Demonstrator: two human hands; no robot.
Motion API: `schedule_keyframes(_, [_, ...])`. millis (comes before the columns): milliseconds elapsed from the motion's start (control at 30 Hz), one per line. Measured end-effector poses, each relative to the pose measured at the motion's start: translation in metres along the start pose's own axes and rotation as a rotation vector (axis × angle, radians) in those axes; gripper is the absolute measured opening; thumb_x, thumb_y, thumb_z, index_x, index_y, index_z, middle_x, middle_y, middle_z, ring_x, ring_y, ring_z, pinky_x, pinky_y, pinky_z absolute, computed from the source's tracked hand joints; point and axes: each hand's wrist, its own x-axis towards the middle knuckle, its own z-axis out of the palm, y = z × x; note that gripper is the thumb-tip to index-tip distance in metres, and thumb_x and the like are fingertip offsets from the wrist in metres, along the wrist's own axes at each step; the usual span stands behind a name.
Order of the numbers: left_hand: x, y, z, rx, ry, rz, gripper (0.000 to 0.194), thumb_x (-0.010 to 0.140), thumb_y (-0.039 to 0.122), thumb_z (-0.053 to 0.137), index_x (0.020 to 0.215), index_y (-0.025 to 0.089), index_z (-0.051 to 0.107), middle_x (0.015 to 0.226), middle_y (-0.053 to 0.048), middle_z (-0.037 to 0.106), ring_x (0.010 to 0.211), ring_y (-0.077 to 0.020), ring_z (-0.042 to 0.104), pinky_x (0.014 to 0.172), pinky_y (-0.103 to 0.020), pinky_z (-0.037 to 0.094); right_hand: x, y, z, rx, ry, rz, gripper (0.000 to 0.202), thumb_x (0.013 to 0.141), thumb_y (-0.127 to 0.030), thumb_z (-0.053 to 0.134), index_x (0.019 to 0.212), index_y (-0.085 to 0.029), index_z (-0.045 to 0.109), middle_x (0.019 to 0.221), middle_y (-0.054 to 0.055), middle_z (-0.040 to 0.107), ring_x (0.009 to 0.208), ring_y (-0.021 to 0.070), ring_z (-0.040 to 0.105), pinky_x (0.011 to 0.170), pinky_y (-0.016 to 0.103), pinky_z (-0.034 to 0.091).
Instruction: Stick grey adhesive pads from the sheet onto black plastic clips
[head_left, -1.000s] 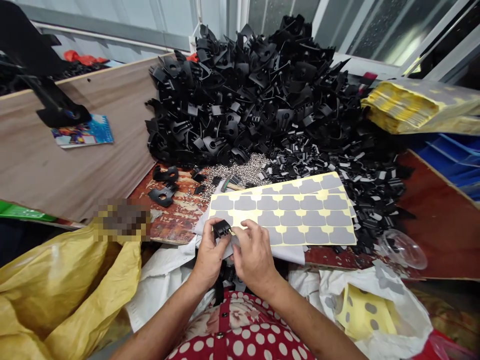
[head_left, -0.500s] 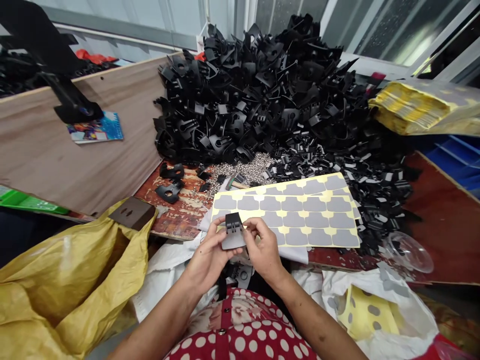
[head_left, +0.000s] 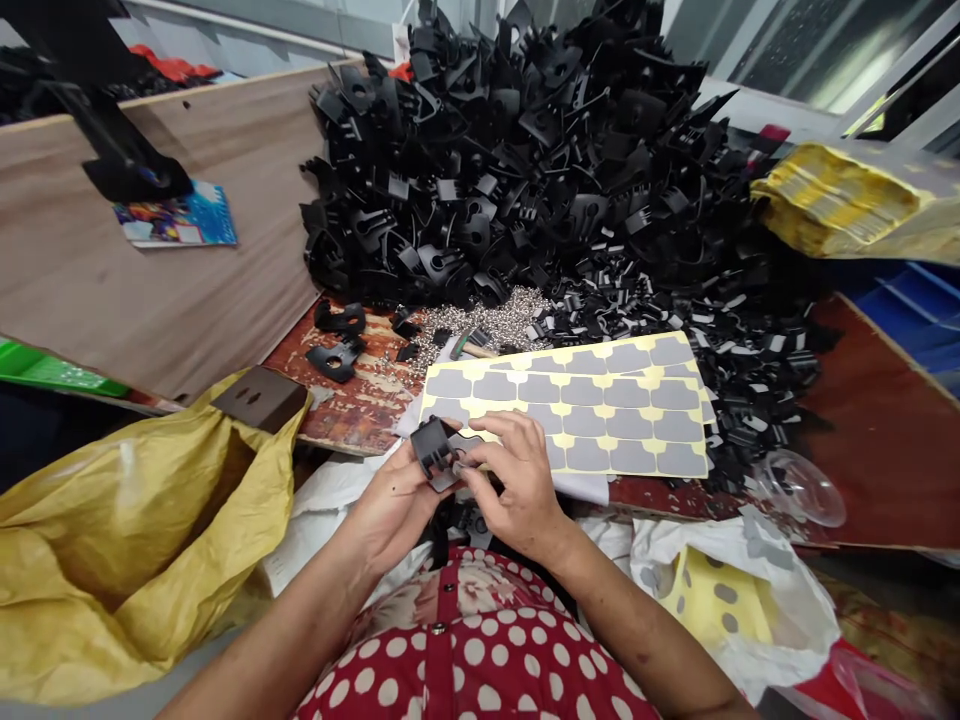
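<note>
My left hand [head_left: 390, 510] is wrapped round a black plastic clip [head_left: 433, 446] with slotted prongs, tilted in the fingers. A thin grey sticker [head_left: 466, 443] stands out from the clip's right side, and the closed fingers of my right hand [head_left: 517, 485] pinch it. How much of it touches the clip is hidden by the fingers. Just beyond my hands lie yellow backing sheets [head_left: 559, 423] with rows of grey stickers, overlapping one another.
Black plastic parts [head_left: 510, 150] form a high heap at the back. Small metal pieces [head_left: 495, 318] and smaller black clips [head_left: 637, 310] lie before it. A clear plastic lid [head_left: 802, 488] rests right. A yellow sack [head_left: 150, 520] hangs left, beside a wooden board [head_left: 180, 270].
My left hand has turned the clip to a tilt and moved slightly left. My right fingers have come over its right side, where a grey sticker now stands out. The whole view has shifted slightly.
</note>
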Motion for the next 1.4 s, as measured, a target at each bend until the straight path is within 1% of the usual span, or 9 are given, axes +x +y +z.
schedule_keyframes(200, [-0.019, 0.011, -0.043, 0.338, 0.101, 0.180, 0.040, 0.075, 0.035, 0.081, 0.112, 0.025, 0.067, 0.102, -0.004, 0.070, 0.089, -0.0236, 0.066, 0.080, -0.038, 0.056, 0.002, 0.028, -0.014, 0.031, 0.101, 0.198, 0.012, 0.097, -0.021, 0.058, 0.089, -0.023, 0.067, 0.112, 0.007, 0.067, 0.112, 0.0247, 0.059, 0.099, 0.043, 0.046])
schedule_keyframes(367, [-0.026, 0.008, -0.107, 1.406, 0.053, 0.333, 0.036, 0.086, 0.028, 0.058, 0.121, 0.023, 0.067, 0.117, -0.012, 0.068, 0.106, -0.0326, 0.063, 0.096, -0.046, 0.048, 0.005, 0.089, 0.007, -0.401, -0.110, 0.258, 0.012, 0.092, -0.015, 0.056, 0.090, -0.019, 0.067, 0.099, 0.009, 0.066, 0.098, 0.0257, 0.056, 0.093, 0.044, 0.045])
schedule_keyframes(533, [-0.031, -0.019, -0.117, 2.012, 0.019, 0.261, 0.028, 0.094, 0.030, 0.048, 0.105, 0.020, 0.071, 0.109, -0.015, 0.068, 0.103, -0.0323, 0.062, 0.093, -0.044, 0.048, 0.014, 0.094, 0.006, -0.450, -0.037, 0.182, 0.060, 0.090, -0.018, 0.063, 0.147, -0.012, 0.045, 0.144, 0.023, 0.053, 0.121, 0.0354, 0.056, 0.092, 0.046, 0.052])
schedule_keyframes(700, [-0.034, -0.042, -0.111, 2.058, -0.212, -0.084, 0.026, 0.093, 0.031, 0.050, 0.103, 0.019, 0.070, 0.106, -0.016, 0.073, 0.103, -0.0327, 0.068, 0.089, -0.042, 0.049, -0.043, 0.046, -0.004, -0.261, -0.258, 0.030, 0.017, 0.102, -0.025, 0.054, 0.102, -0.024, 0.070, 0.093, 0.008, 0.074, 0.088, 0.0231, 0.070, 0.081, 0.036, 0.056])
schedule_keyframes(800, [-0.029, -0.050, -0.121, 2.005, -0.219, -0.140, 0.030, 0.092, 0.035, 0.052, 0.109, 0.019, 0.070, 0.107, -0.017, 0.076, 0.102, -0.0345, 0.071, 0.087, -0.043, 0.051, -0.101, 0.042, 0.014, -0.397, -0.601, 0.253, 0.025, 0.095, -0.033, 0.067, 0.073, -0.021, 0.066, 0.066, 0.005, 0.067, 0.058, 0.0191, 0.064, 0.057, 0.030, 0.050])
schedule_keyframes(933, [-0.018, -0.059, -0.136, 1.948, -0.215, -0.136, 0.029, 0.081, 0.036, 0.063, 0.105, 0.022, 0.071, 0.103, -0.015, 0.078, 0.099, -0.0352, 0.073, 0.083, -0.042, 0.052, -0.140, 0.070, 0.046, -0.446, -0.496, 0.606, 0.021, 0.090, -0.028, 0.069, 0.107, -0.016, 0.068, 0.104, 0.017, 0.072, 0.088, 0.0278, 0.070, 0.072, 0.035, 0.054])
schedule_keyframes(1100, [-0.018, -0.064, -0.137, 1.875, -0.205, -0.062, 0.005, 0.069, 0.021, 0.064, 0.073, 0.023, 0.067, 0.071, -0.009, 0.071, 0.077, -0.0336, 0.071, 0.075, -0.042, 0.049, -0.126, 0.078, 0.067, 0.017, -0.392, 0.667, 0.020, 0.095, -0.029, 0.054, 0.079, -0.019, 0.063, 0.088, 0.011, 0.070, 0.090, 0.0264, 0.068, 0.083, 0.039, 0.054])
schedule_keyframes(1233, [-0.030, -0.029, -0.132, 1.713, -0.224, 0.014, 0.017, 0.081, 0.033, 0.062, 0.066, 0.024, 0.061, 0.064, -0.001, 0.061, 0.067, -0.0229, 0.059, 0.069, -0.033, 0.044, -0.108, 0.053, 0.057, 0.402, -0.427, 0.783, 0.035, 0.101, -0.042, 0.039, 0.087, -0.019, 0.061, 0.075, 0.003, 0.068, 0.063, 0.0166, 0.067, 0.063, 0.029, 0.057])
schedule_keyframes(1400, [-0.040, 0.042, -0.134, 1.352, -0.174, 0.039, 0.044, 0.084, 0.060, 0.059, 0.063, 0.022, 0.054, 0.063, 0.002, 0.051, 0.064, -0.0172, 0.048, 0.063, -0.026, 0.040, -0.089, 0.024, 0.028, 1.145, -0.209, 1.078, 0.040, 0.084, -0.057, 0.069, 0.091, -0.018, 0.059, 0.067, 0.001, 0.066, 0.052, 0.0136, 0.062, 0.050, 0.023, 0.054])
